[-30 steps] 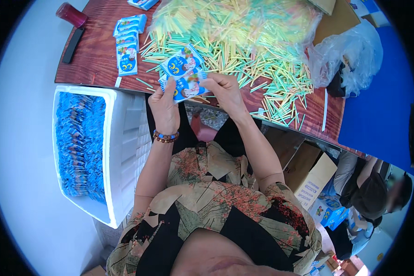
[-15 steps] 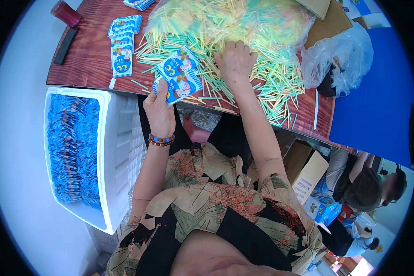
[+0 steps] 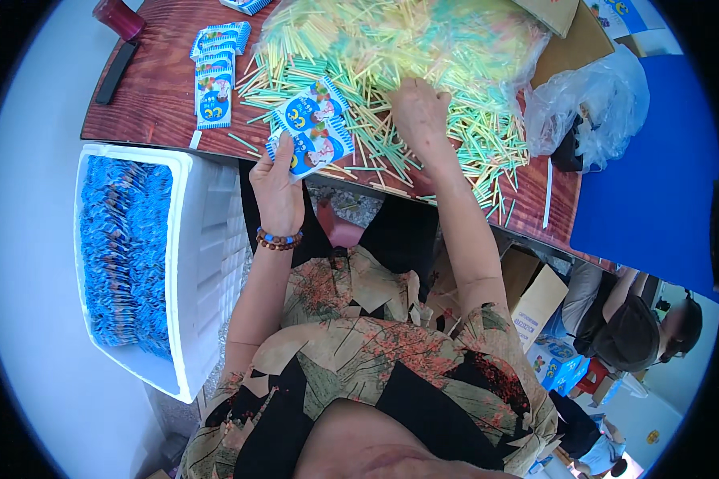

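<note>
- Left hand (image 3: 277, 188) is closed on two blue-and-white packets (image 3: 310, 128), pinched at their near edge by the thumb; whether they are joined cannot be told.
- Right hand (image 3: 421, 120) is lowered onto the thin coloured sticks (image 3: 487, 132), its fingers curled downward; whether any stick is gripped cannot be told.
- The held packets are kept above the front edge of the wood-patterned surface (image 3: 156, 88), just left of the right hand.
- The sticks, green, yellow and pink, are scattered across the surface, and more are covered by a clear plastic bag (image 3: 407, 32).
- To the left, an overlapping row of similar packets (image 3: 214, 92) is laid out near a black bar (image 3: 117, 73).
- Beside the surface, a white foam box (image 3: 180, 263) is packed with blue packets (image 3: 128, 255).
- On the right, a crumpled clear bag (image 3: 603, 100) is placed near a blue panel (image 3: 647, 184).
</note>
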### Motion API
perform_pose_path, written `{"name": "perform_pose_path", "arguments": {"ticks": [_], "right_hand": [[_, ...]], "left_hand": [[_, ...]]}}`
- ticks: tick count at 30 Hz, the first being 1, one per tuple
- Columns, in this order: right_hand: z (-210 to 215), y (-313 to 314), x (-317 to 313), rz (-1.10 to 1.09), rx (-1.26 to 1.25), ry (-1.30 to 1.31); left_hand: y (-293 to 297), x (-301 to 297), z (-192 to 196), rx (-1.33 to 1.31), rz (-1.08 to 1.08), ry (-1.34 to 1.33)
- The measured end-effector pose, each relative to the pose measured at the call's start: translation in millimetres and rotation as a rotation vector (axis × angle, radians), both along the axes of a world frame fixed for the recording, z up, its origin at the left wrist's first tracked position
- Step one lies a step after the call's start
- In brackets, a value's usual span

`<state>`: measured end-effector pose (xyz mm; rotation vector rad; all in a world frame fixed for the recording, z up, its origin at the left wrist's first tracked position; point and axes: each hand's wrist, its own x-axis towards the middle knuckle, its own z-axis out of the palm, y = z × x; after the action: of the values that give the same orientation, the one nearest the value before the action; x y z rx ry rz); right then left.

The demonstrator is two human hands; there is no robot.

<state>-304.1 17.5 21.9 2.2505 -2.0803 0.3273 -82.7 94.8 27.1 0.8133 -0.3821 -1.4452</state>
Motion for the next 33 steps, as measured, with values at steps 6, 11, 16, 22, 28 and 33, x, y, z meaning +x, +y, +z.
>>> {"name": "perform_pose_path", "arguments": {"ticks": [6, 11, 16, 22, 28, 33], "right_hand": [[32, 13, -9, 0.053, 0.117, -0.230], [18, 18, -25, 0.064, 0.122, -0.519], [-5, 30, -20, 0.119, -0.100, -0.988], [-22, 34, -23, 0.207, -0.260, -0.834], [13, 39, -16, 0.009, -0.280, -1.467], [29, 33, -11, 0.115, -0.374, -2.018]], "left_hand": [[-2, -2, -1, 0.006, 0.001, -0.022], [-1, -4, 5, 0.001, -0.007, -0.023], [0, -5, 0, 0.004, -0.017, -0.035], [-1, -12, 2, -0.014, -0.042, -0.041], [-5, -25, 5, -0.017, -0.054, -0.008], [-11, -46, 13, -0.053, -0.111, 0.053]]}}
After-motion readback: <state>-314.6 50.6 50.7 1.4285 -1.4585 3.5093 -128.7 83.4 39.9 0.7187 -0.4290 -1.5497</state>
